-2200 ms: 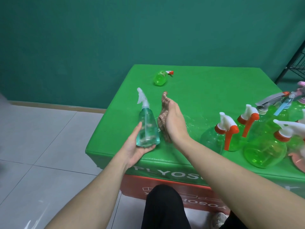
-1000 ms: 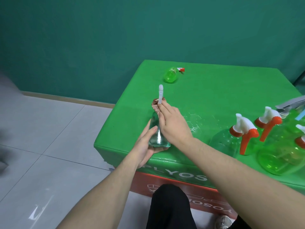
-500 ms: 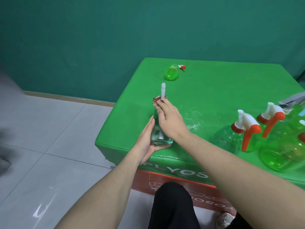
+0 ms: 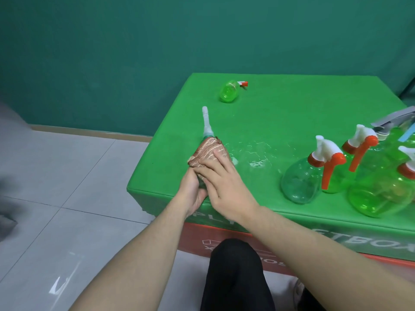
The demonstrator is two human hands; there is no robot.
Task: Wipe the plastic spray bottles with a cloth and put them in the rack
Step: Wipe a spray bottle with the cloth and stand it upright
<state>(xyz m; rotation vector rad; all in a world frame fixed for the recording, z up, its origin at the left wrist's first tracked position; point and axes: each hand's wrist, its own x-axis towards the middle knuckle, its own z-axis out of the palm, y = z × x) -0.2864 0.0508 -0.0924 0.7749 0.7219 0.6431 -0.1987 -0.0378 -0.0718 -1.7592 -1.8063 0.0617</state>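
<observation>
The clear spray bottle (image 4: 205, 126) stands at the near left edge of the green tabletop (image 4: 292, 104), its body hidden under the brown cloth (image 4: 207, 151) and both hands. The left hand (image 4: 190, 189) is curled around its base; the right hand (image 4: 222, 182) presses the cloth on it with fingers wrapped

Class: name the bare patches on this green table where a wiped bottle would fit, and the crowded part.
Free: the table behind the hands, between the lying green bottle and the right cluster. Crowded: that right cluster, and the near-left corner, where both hands work.
</observation>
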